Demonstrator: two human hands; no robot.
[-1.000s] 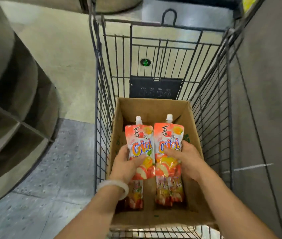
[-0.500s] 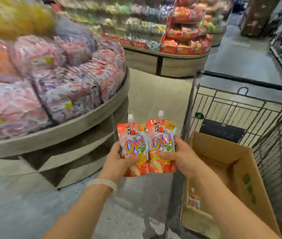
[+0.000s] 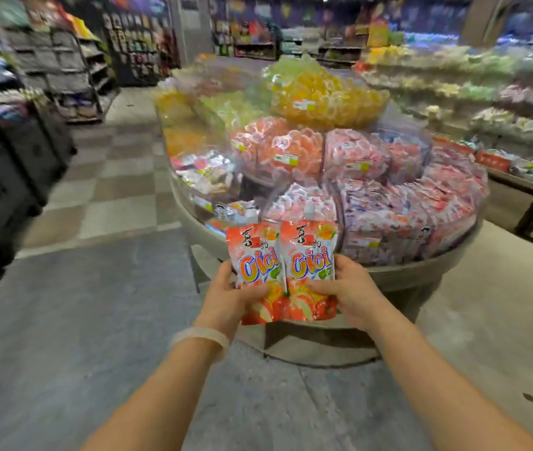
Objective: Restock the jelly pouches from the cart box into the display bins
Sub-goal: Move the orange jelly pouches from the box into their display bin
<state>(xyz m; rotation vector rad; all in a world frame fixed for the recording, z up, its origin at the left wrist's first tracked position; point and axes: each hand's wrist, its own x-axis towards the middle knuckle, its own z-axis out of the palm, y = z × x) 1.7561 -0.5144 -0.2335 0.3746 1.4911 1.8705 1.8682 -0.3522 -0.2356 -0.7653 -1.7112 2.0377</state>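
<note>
Before a round candy display [image 3: 421, 275] on grey floor [image 3: 79, 320], two pouches [image 3: 284, 271].

Your single head view looks forward and slightly down from standing height, facing the round display stand [image 3: 388, 275], which sits near and just right of centre. Your forearms enter from the bottom edge. The aisle shelves [image 3: 63, 76] behind blur, probably from head motion.
</note>
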